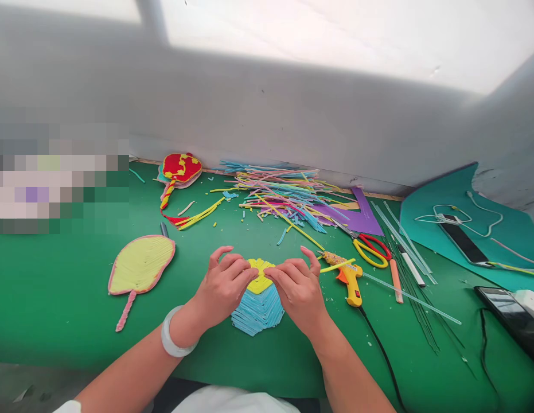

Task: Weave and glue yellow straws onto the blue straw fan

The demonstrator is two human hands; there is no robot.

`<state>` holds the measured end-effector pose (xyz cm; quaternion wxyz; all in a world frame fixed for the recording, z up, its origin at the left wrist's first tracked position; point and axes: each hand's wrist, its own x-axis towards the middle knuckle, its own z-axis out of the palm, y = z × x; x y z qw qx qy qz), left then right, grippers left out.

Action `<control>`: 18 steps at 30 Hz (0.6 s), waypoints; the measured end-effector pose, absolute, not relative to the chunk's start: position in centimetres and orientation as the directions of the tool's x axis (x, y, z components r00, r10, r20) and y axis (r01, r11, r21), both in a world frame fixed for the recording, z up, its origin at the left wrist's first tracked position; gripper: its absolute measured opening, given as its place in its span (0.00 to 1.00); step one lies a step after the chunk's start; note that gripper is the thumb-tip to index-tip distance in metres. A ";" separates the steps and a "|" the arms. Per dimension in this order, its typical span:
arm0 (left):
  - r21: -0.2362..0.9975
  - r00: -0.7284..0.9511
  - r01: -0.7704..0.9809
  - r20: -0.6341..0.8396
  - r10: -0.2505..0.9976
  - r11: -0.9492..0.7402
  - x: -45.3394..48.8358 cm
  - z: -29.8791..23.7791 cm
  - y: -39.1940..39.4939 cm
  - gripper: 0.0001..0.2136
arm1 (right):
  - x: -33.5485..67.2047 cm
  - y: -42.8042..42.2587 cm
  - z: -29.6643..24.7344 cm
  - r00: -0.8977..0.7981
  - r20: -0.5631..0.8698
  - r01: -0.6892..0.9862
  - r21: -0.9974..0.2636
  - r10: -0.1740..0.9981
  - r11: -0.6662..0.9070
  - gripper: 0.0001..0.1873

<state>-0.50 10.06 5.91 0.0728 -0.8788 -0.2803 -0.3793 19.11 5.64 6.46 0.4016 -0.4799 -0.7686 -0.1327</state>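
In front of me lies a small fan-shaped panel (258, 312) made of pipe cleaners laid in slanted rows, blue below and yellow above. My left hand (226, 281) pinches at its yellow upper part, thumb and forefinger together. Opposite it, my right hand (299, 284) pinches the same yellow area, the fingertips of both hands almost meeting. A yellow pipe cleaner (338, 265) sticks out to the right from behind my right hand and crosses over the glue gun (355, 287). My fingers partly hide the yellow rows and whatever bit is between them.
A yellow-green fan (141, 265) lies left, a red fan (183, 167) behind it. Pipe cleaners (284, 189) are heaped at the back. Scissors (372, 249), glue sticks (404, 241), thin wires (417, 310) and a phone (507, 312) lie right. The glue gun's black cord (381, 347) runs toward me.
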 end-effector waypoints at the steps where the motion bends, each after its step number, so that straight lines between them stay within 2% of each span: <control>1: 0.087 0.558 0.548 0.703 0.441 -0.832 -0.6 6.0 10.2 0.09 | 19.4 5.6 6.6 -0.209 0.741 0.846 -0.190 0.638 0.498 0.11; 8: 0.147 0.521 0.580 0.689 0.504 -0.801 -1.5 6.3 10.8 0.08 | 21.0 5.7 7.1 -0.168 0.742 0.871 -0.197 0.649 0.451 0.08; 14: 0.116 0.452 0.645 0.739 0.499 -0.756 -2.7 6.3 11.8 0.07 | 22.8 6.0 7.0 -0.115 0.775 0.908 -0.171 0.621 0.381 0.07; 18: 0.218 0.350 0.642 0.769 0.535 -0.735 -3.1 6.3 12.4 0.03 | 23.1 6.2 7.0 -0.097 0.795 0.908 -0.175 0.598 0.381 0.07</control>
